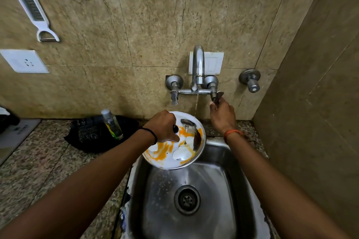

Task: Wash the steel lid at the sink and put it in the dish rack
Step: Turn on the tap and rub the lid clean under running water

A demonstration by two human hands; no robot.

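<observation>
At the sink [229,163], we see the left hand [164,127] curled around the black knob [175,128] of the steel lid [174,141], holding the orange-smeared lid tilted over the basin's back left corner. A thin stream of water [196,105] runs from the tap [198,64] and lands at the lid's far rim. The right hand [222,115] reaches up to the right tap handle [217,97], fingertips pinching it.
</observation>
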